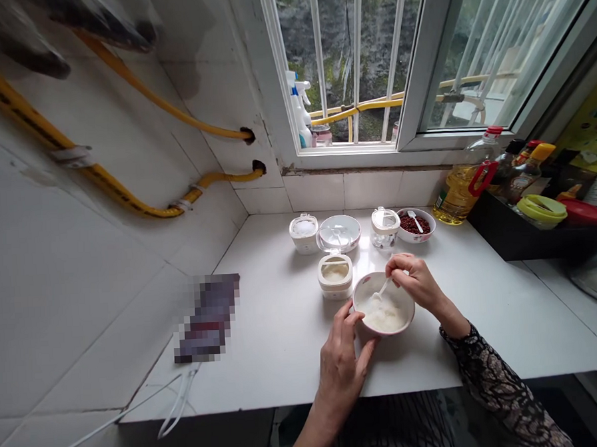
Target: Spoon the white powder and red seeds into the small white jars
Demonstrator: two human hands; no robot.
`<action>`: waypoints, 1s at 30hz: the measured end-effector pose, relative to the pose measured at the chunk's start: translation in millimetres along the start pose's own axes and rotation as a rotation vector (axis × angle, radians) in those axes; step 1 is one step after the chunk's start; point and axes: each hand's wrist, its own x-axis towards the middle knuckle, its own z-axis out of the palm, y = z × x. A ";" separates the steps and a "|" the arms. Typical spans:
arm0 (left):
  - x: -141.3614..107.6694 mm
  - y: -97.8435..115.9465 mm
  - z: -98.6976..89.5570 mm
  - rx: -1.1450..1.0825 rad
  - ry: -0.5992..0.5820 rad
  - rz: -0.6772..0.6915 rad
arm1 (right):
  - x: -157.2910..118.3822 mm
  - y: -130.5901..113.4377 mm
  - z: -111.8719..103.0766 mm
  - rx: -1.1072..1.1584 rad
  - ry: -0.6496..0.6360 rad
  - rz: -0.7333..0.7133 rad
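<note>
Fingertips of the right hand [416, 285] pinch the handle of a small white plastic spoon [382, 287], the hand closed on it, with the wrist raised beyond the right side of a round white ceramic bowl with a pink rim [385, 332]. The spoon runs from the hand down and to the left, its long axis slanting across the bowl, its handle end toward the upper right and its head pointing lower left, sunk in thick white paste [383, 316]. The right hand is the nearer to the spoon; the left hand [342, 371] sits at the near left of the bowl, fingers curled over the rim, gripping it on the glossy white countertop [279, 344]. Just beyond the bowl stands an open square cream tub of pale paste [336, 289]. Farther back, in a row near the tiled wall, are a cream lidded tub of white powder [304, 235], a round white dish under a clear lid [339, 231], a glass jar with a hinged lid [385, 229] and a white bowl of red beans [417, 237]. A plastic bottle of yellow cooking oil [457, 192] stands to the right.
</note>
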 end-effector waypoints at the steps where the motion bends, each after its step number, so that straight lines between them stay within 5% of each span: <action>1: 0.1 0.1 0.0 0.002 0.002 0.002 | 0.7 0.9 -1.7 0.064 0.008 0.074; 6: 0.7 0.6 -0.3 0.012 0.005 0.004 | 4.1 1.9 -4.0 0.340 0.030 0.299; 16: 1.7 -0.7 1.0 0.016 0.014 0.023 | 9.4 -1.6 1.8 0.538 0.111 0.342; 20: 1.7 -0.5 1.5 0.006 0.014 0.026 | 12.0 -12.1 12.5 0.452 0.157 0.189; 24: 1.3 -0.4 1.6 -0.004 0.013 0.021 | 11.3 -21.5 24.1 0.138 0.242 -0.117; 27: 1.2 -1.0 2.2 -0.007 0.011 0.016 | 9.5 -23.2 30.2 -0.146 0.183 -0.426; 30: 1.3 -1.2 2.4 0.000 0.014 0.019 | 7.4 -24.5 29.6 -0.261 0.132 -0.555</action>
